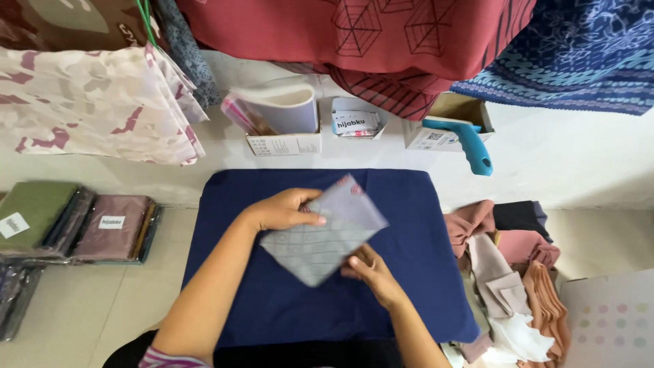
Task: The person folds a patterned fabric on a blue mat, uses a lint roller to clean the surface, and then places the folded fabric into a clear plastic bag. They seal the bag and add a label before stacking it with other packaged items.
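Note:
A grey folded cloth in a clear plastic sleeve (323,232) lies tilted over a dark blue cloth pad (409,204) spread on the floor. My left hand (283,210) grips the sleeve's upper left edge, thumb on top. My right hand (371,269) pinches its lower right edge. Both forearms reach in from the bottom of the view.
Packaged folded cloths, green (30,211) and mauve (112,228), are stacked at the left. A heap of pink, tan and white fabrics (511,272) lies to the right. Small boxes (283,143), a blue-handled tool (470,143) and hanging fabrics (95,102) line the back wall.

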